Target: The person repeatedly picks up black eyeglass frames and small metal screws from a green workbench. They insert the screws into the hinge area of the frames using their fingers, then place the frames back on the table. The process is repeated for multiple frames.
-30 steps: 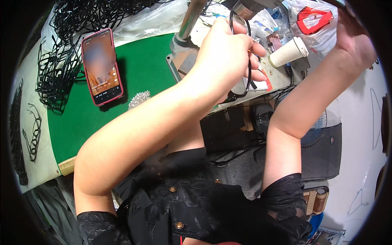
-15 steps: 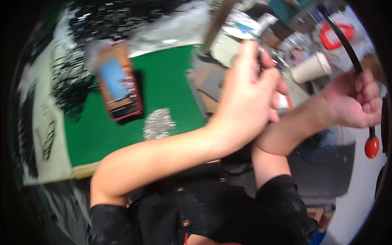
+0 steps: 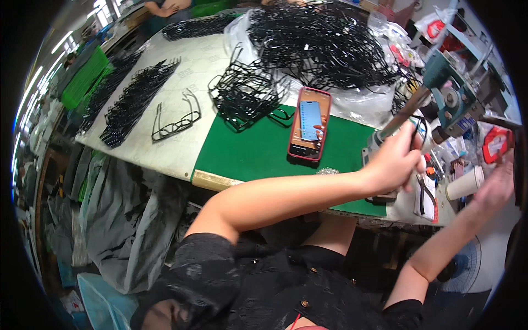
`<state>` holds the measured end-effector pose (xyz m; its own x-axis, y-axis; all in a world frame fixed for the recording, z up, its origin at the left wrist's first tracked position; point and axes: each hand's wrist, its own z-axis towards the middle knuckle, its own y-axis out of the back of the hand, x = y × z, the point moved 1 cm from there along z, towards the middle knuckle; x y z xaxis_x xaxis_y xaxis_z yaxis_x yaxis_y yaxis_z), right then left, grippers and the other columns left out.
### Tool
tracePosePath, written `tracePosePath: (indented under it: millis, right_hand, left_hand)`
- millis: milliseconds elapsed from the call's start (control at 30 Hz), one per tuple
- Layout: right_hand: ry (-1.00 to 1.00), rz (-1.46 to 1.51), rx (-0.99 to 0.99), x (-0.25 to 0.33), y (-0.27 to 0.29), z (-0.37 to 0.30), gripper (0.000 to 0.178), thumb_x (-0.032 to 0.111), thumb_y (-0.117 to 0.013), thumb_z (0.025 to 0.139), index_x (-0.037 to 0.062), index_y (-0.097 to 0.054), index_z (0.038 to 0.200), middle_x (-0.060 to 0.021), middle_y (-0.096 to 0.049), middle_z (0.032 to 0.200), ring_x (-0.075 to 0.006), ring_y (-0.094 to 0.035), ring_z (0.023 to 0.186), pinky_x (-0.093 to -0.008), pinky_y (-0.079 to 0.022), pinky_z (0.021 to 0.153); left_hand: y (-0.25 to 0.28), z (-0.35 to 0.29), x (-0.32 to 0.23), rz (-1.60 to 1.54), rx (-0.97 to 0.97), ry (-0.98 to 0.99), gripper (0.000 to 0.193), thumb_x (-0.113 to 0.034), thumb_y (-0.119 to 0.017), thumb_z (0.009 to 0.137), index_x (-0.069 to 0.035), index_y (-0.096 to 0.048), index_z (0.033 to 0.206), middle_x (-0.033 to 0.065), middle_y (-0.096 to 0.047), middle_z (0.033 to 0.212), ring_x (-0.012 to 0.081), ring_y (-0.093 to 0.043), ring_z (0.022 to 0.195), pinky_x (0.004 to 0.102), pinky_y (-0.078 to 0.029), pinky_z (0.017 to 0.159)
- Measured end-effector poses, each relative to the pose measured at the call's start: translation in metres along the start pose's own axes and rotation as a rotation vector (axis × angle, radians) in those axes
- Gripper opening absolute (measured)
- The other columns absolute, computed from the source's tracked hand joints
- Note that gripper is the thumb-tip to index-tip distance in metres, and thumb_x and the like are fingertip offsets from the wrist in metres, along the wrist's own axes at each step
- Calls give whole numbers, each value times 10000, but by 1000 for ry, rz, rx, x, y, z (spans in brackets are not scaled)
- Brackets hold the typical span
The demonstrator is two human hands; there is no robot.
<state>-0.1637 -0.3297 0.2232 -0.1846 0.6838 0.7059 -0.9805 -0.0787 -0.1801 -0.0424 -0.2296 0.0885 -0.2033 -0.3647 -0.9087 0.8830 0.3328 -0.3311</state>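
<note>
We see a black eyeglass frame (image 3: 421, 132) pinched in our left hand (image 3: 393, 165), fingers closed round it, at the small press (image 3: 456, 102) at the bench's right end. Our right hand (image 3: 495, 187) reaches the picture's rim; its grip cannot be told. A white paper cup (image 3: 465, 183) stands between the hands, a red-and-white packet (image 3: 495, 144) beyond it, and a clear bag (image 3: 352, 102) heaped with black frames (image 3: 324, 47) behind the phone (image 3: 309, 131).

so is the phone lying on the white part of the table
No, the phone lies face up on the green mat, to the right of the white tabletop where one pair of glasses sits.
</note>
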Motion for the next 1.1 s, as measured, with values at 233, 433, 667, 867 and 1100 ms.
tracePosePath:
  millis: [233, 433, 667, 867, 1100]
  right_hand:
    - [-106, 201, 1091, -75, -13, -118, 291, 118, -721, 743, 62, -667, 1023, -7, -622, 986, -110, -551, 899, -257, -395, 752]
    - [-1, 258, 1085, -78, -34, -137, 266, 128, -776, 726, 37, -685, 959, -19, -643, 880, -129, -577, 865, -263, -404, 739]
    - [-221, 361, 1087, -85, -43, -155, 141, 35, -736, 751, 6, -681, 878, -27, -620, 839, -118, -560, 796, -251, -433, 725]
    - [-309, 532, 1260, -92, -54, -179, 79, -8, -678, 789, -9, -697, 865, -54, -606, 828, -133, -564, 824, -264, -463, 755]
    - [641, -134, 1293, -139, -86, -203, 334, 96, -683, 769, 135, -590, 1088, -24, -663, 1042, -249, -524, 1097, -381, -388, 870]
  left_hand:
    - [48, -93, 1, 744, 21, -367, 164, 15, -506, 929, -15, -425, 1068, 96, -634, 816, 124, -615, 652, 250, -493, 505]
    - [70, -102, 7, 758, 18, -337, 119, 33, -502, 926, -2, -434, 1017, 88, -628, 809, 104, -597, 639, 236, -484, 507]
    - [86, -108, 7, 880, 33, -429, 172, 63, -537, 888, 3, -454, 1025, 107, -641, 802, 165, -623, 612, 272, -490, 520]
    - [115, -138, 2, 1052, 84, -431, 194, 79, -555, 855, 14, -502, 1030, 132, -639, 812, 246, -659, 720, 341, -514, 608]
    - [170, -230, -38, 511, -422, -245, 357, 30, -427, 926, -41, -370, 1271, 131, -585, 950, 189, -599, 836, 283, -481, 743]
